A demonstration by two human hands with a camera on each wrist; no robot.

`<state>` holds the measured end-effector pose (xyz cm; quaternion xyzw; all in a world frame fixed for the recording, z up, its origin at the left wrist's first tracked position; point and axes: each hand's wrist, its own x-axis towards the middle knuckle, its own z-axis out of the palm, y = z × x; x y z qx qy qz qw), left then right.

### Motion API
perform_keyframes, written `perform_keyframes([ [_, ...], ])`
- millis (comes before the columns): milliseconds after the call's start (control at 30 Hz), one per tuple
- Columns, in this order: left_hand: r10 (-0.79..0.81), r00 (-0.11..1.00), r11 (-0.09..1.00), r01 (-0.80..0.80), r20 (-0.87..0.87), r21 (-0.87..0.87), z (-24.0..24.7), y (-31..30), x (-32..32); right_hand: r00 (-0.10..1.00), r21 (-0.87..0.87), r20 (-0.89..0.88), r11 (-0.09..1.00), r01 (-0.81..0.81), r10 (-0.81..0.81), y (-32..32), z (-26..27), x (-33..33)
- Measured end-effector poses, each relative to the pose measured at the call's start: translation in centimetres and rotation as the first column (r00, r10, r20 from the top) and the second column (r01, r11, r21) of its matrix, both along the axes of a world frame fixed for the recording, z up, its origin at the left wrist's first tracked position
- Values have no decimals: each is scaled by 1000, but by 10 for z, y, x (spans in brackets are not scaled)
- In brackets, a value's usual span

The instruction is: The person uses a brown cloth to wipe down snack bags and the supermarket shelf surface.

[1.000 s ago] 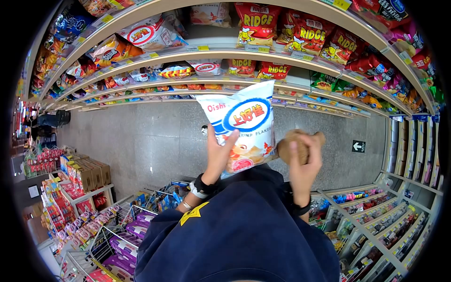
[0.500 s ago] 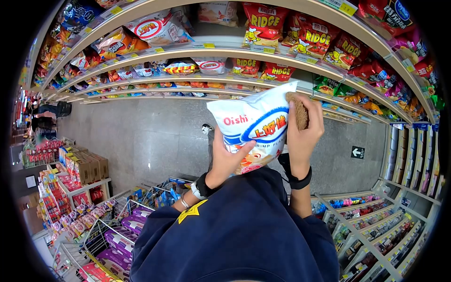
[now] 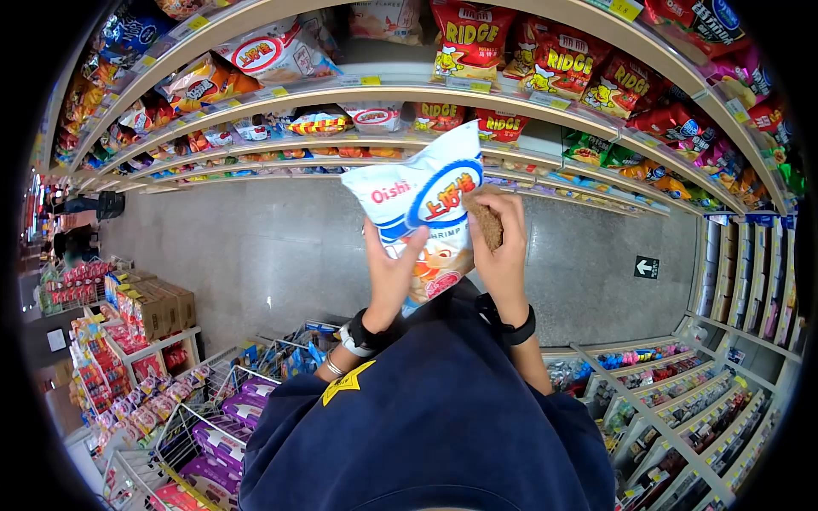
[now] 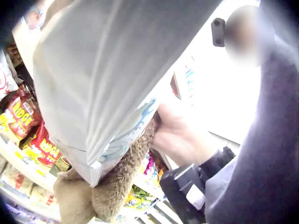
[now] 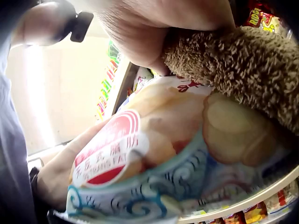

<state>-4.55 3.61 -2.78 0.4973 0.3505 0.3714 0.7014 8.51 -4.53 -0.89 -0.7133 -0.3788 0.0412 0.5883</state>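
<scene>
White, puffy, crinkled packet [image 3: 430, 213], held in left grip [image 3: 390, 277], shaggy brown cloth [image 5: 238, 65], clutched against it in right grip [image 3: 509, 260]

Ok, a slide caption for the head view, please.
The left hand grips a white Oishi bag while the right hand holds a fuzzy brown cloth against it, facing snack shelves.

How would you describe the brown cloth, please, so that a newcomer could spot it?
By the snack shelves, the left hand holds a white Oishi snack bag. Against it, the right hand grips the brown cloth, fuzzy and unprinted unlike the bag.
</scene>
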Motion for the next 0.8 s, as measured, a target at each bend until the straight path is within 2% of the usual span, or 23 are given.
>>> perform_keyframes([
  [100,78,996,997,-78,36,3,-3,7,-1,997,-113,47,992,-61,67,-11,-4,-19],
  [133,106,993,994,-105,52,-24,-5,11,-3,961,-131,245,986,-101,131,-15,-5,-26],
  [167,134,989,990,-130,68,-54,-6,14,-3,931,-110,306,979,-174,200,-16,-10,-35],
  [233,144,985,984,-132,97,-124,-6,20,-4,868,-195,330,927,-322,371,-25,-12,-48],
  [333,154,977,969,-120,150,-214,4,21,-1,809,-265,403,901,-343,427,-28,-14,-40],
  [433,158,973,965,-116,167,-237,8,19,2,914,-83,354,980,-179,197,-16,-25,-20],
  [533,141,977,965,-99,160,-243,9,17,3,989,-34,127,996,77,-72,-3,-23,-2],
  [633,206,964,956,-163,165,-245,7,18,7,992,-142,97,986,91,-78,-2,-15,-22],
  [700,296,935,930,-236,194,-282,4,19,12,976,-167,195,984,-66,99,-3,-11,-54],
  [800,333,926,919,-277,178,-281,9,18,16,971,-189,143,968,-164,192,-4,-11,-65],
])
